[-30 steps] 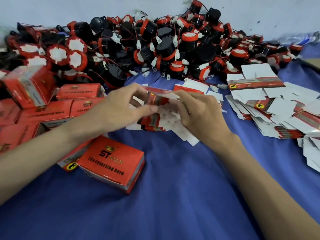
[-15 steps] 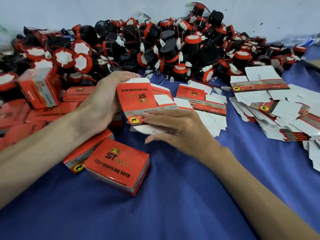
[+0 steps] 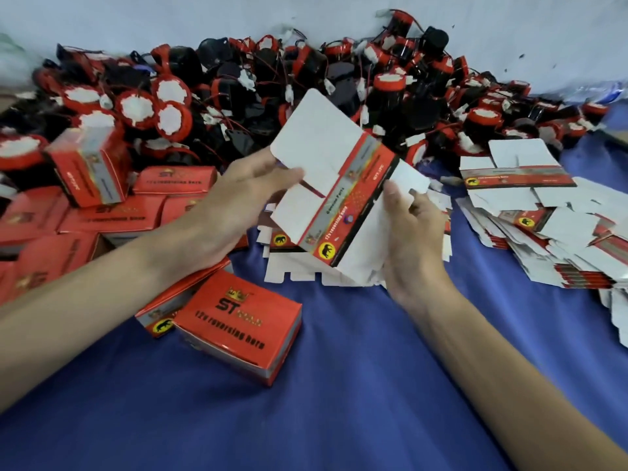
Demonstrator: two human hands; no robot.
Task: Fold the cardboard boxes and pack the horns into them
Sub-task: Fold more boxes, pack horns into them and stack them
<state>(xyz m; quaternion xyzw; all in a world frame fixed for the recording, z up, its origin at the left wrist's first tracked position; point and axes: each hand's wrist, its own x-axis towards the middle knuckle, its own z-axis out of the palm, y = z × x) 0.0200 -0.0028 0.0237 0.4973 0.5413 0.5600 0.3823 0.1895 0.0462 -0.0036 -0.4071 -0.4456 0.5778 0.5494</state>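
Observation:
Both hands hold a flat, unfolded cardboard box [image 3: 334,185] tilted up above the blue cloth; it shows white flaps and a red-and-silver printed strip. My left hand [image 3: 238,195] pinches its left white flap between thumb and fingers. My right hand [image 3: 413,232] grips its lower right edge, thumb on the front. Under it lies a small stack of flat boxes [image 3: 306,273]. A big heap of black-and-red horns [image 3: 306,83] with wires fills the back against the wall.
Folded red boxes [image 3: 238,328] lie in front of my left arm and pile up at the left [image 3: 85,164]. A larger spread of flat boxes [image 3: 543,212] covers the right side. The blue cloth [image 3: 339,402] stretches across the foreground.
The flat box came off the stack, and both hands have lifted and turned it, so its white inner flaps and side strip now face me.

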